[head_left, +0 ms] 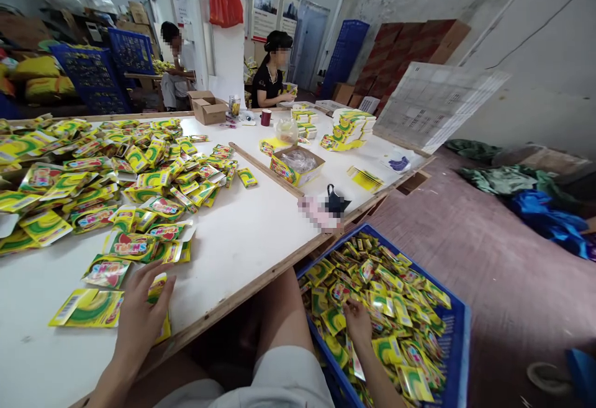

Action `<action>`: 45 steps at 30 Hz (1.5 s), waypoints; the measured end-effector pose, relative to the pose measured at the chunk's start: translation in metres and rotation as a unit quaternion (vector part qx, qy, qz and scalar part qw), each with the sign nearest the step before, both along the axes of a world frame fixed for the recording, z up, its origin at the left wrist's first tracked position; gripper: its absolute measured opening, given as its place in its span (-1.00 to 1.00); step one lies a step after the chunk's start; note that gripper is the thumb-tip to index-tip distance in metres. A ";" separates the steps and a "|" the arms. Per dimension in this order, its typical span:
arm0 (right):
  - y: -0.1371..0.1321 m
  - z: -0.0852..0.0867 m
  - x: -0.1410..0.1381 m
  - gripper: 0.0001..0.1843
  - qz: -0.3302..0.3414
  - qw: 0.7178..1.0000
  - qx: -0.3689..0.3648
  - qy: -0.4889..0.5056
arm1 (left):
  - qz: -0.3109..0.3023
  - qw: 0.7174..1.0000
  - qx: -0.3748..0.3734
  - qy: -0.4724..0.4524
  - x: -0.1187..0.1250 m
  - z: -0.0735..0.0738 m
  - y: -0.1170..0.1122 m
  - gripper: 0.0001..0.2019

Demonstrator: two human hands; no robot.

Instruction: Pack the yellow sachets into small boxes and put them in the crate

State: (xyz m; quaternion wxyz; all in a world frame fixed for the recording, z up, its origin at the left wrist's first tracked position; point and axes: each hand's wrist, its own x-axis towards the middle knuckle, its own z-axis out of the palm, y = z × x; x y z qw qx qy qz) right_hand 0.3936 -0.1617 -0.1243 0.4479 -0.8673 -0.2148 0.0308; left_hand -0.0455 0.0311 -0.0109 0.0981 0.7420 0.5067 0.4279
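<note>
My left hand rests on the white table near its front edge, fingers spread over a small stack of yellow-green packets. Another flat packet lies just left of it. My right hand reaches down into a blue crate on the floor, full of the same packets, with its fingers curled among them; what they grip is hidden. A big loose heap of packets covers the table's left half.
A wooden strip crosses the table. An open cardboard box and stacked packets sit farther back. Two people sit at the far end. Blue crates, brown cartons and cloth bundles line the room.
</note>
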 end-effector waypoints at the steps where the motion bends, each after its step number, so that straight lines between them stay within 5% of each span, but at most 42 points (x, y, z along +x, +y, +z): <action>1: -0.002 -0.007 -0.003 -0.54 0.009 1.000 -0.011 0.002 | 0.014 0.999 0.012 0.026 -0.005 -0.003 0.003 -0.66; 6: 0.002 -0.014 -0.015 -0.49 0.065 0.998 -0.007 -0.012 | 0.097 0.984 0.012 0.150 -0.023 -0.027 0.017 -0.47; 10: 0.036 0.017 -0.044 -0.51 0.134 0.989 0.048 -0.035 | 0.122 0.969 -0.030 0.211 -0.016 -0.034 0.015 -0.46; 17: 0.106 0.097 -0.149 -0.76 0.301 0.926 0.217 -0.068 | 0.106 0.963 -0.026 0.247 0.001 -0.008 0.015 -0.47; 21: 0.119 0.113 -0.195 -0.80 0.381 0.899 0.218 -0.008 | 0.066 0.959 0.002 0.275 0.004 0.005 0.040 -0.50; 25: 0.119 0.113 -0.214 -0.81 0.416 0.879 0.227 0.046 | 0.008 0.962 0.011 0.271 -0.003 0.011 0.055 -0.77; 30: 0.120 0.119 -0.219 -0.81 0.431 0.871 0.225 0.068 | 0.014 0.991 0.065 0.113 -0.006 0.034 0.035 -0.77; 34: 0.130 0.130 -0.227 -0.76 0.496 0.831 0.249 0.045 | -0.039 0.997 -0.034 -0.051 0.023 0.052 0.009 -0.80; 38: 0.139 0.127 -0.230 -0.78 0.525 0.812 0.242 0.079 | -0.115 0.963 -0.161 -0.181 0.055 0.039 -0.007 -0.77; 41: 0.142 0.122 -0.228 -0.84 0.513 0.816 0.245 0.103 | -0.101 0.924 -0.180 -0.321 0.064 0.020 -0.017 -0.69; 45: 0.144 0.120 -0.229 -0.83 0.517 0.812 0.253 0.099 | -0.094 0.901 -0.193 -0.377 0.062 0.008 -0.029 -0.62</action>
